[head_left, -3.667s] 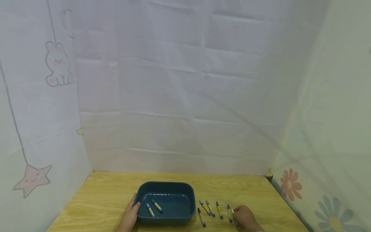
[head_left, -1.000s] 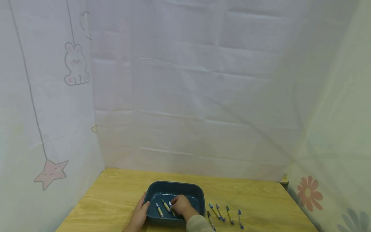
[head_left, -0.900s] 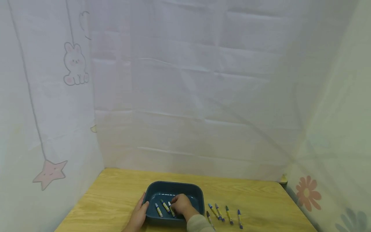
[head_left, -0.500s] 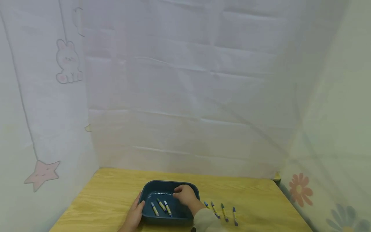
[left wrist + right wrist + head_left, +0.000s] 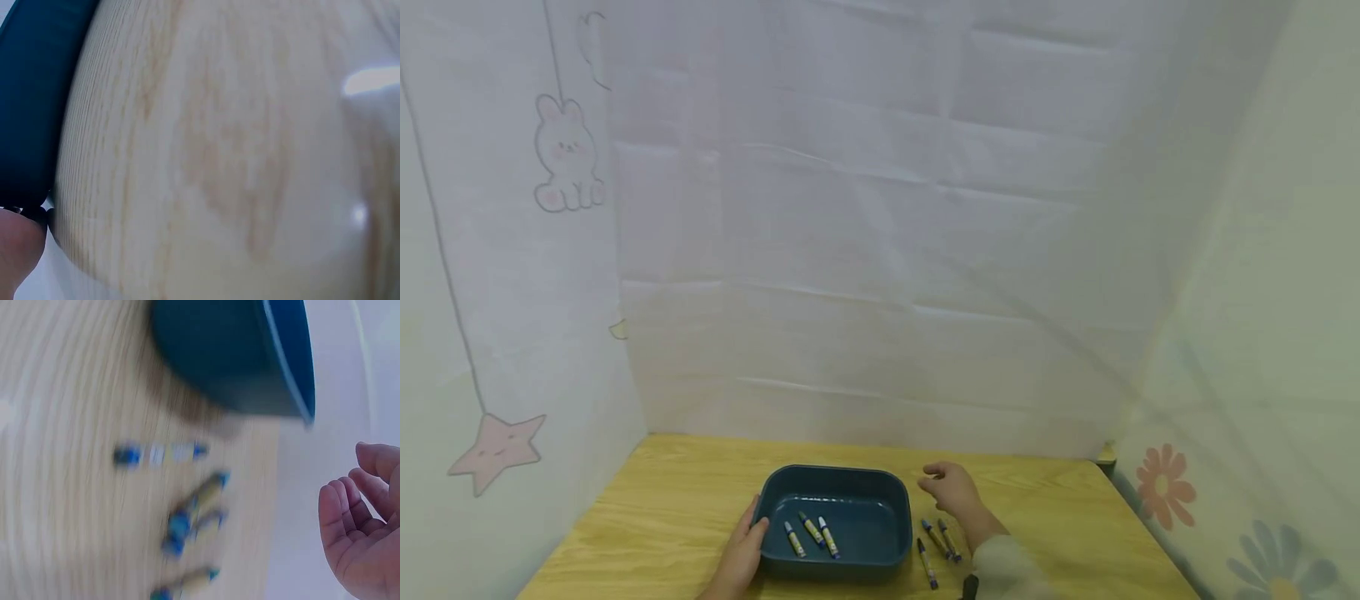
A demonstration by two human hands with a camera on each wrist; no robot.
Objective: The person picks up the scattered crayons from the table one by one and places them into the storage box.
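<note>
A dark teal plastic bin stands on the wooden table. My left hand grips its left wall, thumb at the rim; the left wrist view catches only a bit of that hand beside the bin wall. Inside lie three crayons with yellow wrappers, among them a white-tipped crayon. My right hand is raised past the bin's right side, fingers loosely bent and holding nothing. Below it several crayons lie on the table, one a dark-tipped crayon; the right forearm hides some.
The yellowish wooden table is bounded by a pale sheet behind and printed sheets at both sides. In the right wrist view, several blurred crayons lie near the bin's outer wall.
My right hand let go of the white-tipped crayon inside the bin, then lifted and moved right, over the table. My left hand stays on the bin. The head view has shifted slightly.
</note>
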